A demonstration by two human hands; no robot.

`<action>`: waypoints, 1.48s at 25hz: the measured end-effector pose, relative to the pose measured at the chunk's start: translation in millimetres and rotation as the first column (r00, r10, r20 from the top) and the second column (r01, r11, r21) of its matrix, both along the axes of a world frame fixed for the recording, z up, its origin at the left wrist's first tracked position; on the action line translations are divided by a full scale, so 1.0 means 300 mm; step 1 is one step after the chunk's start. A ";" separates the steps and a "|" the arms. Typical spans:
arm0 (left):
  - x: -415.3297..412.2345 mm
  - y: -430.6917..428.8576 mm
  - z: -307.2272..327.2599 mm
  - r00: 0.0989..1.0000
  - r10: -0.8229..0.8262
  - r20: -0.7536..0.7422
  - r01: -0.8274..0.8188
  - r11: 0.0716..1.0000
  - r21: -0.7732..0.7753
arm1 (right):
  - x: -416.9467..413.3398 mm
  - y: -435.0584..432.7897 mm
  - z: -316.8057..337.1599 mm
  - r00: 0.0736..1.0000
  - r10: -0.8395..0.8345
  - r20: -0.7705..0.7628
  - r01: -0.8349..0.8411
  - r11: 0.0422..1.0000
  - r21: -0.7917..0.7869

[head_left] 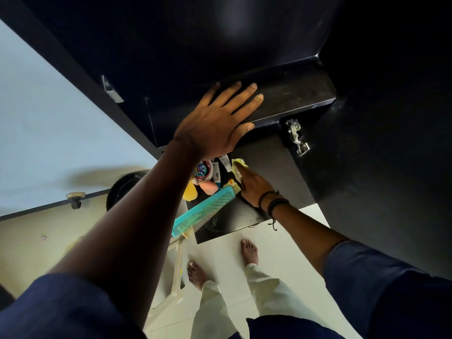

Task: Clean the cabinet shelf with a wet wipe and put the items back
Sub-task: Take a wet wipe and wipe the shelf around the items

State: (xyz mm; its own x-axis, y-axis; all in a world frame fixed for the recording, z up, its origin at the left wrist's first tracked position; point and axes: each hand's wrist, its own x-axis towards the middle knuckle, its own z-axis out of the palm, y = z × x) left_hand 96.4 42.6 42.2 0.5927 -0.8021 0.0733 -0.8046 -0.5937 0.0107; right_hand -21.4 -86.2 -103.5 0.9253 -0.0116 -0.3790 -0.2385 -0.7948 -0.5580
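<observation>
My left hand (220, 118) lies flat with spread fingers on the dark cabinet shelf (293, 99), thumb over its front edge. Lower down, my right hand (254, 184) holds a crumpled pale yellow wet wipe (238, 166) against a lower black surface (266, 157). Beside it lie the items: a teal comb (205, 211) sticking out past the edge, a round blue-and-white tin (204, 168), small white tubes (221, 167), a peach sponge (210, 188) and a yellow sponge (189, 192).
The open cabinet door with a metal hinge (297, 137) stands at the right. A mirror or glass panel (49, 118) with a clip fills the left. A white plastic stool (177, 272) and my bare feet are on the pale floor below.
</observation>
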 end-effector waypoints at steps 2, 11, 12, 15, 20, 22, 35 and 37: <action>-0.003 -0.002 -0.002 1.000 -0.002 0.004 0.002 1.000 -0.001 | -0.053 0.002 0.007 0.998 -0.023 0.051 0.025 0.999 -0.031; -0.005 0.001 -0.001 1.000 0.004 0.001 -0.004 1.000 0.001 | 0.300 -0.058 -0.047 0.983 -0.118 -0.140 0.113 0.993 -0.044; -0.004 0.000 0.001 1.000 0.005 -0.005 -0.005 1.000 0.000 | 0.309 -0.030 -0.046 0.988 -0.063 -0.143 0.058 0.997 -0.043; -0.004 0.000 0.009 1.000 0.000 -0.011 0.000 1.000 0.004 | 0.184 0.019 -0.068 0.996 0.033 -0.086 -0.036 0.999 -0.029; -0.004 -0.001 0.002 1.000 -0.002 0.001 0.002 1.000 0.005 | -0.124 -0.148 -0.125 0.998 0.034 0.058 -0.019 0.970 -0.243; -0.004 -0.004 0.002 1.000 -0.001 0.011 0.001 1.000 0.010 | -0.088 -0.253 -0.141 0.998 -0.033 0.056 0.051 0.931 -0.361; 0.000 0.004 0.004 1.000 -0.001 0.006 0.001 1.000 0.006 | 0.124 -0.148 -0.130 0.995 0.084 0.054 -0.075 0.986 -0.151; -0.006 -0.001 0.002 1.000 -0.002 0.019 0.002 1.000 0.009 | 0.148 -0.252 -0.133 0.999 -0.028 0.039 0.037 0.963 -0.265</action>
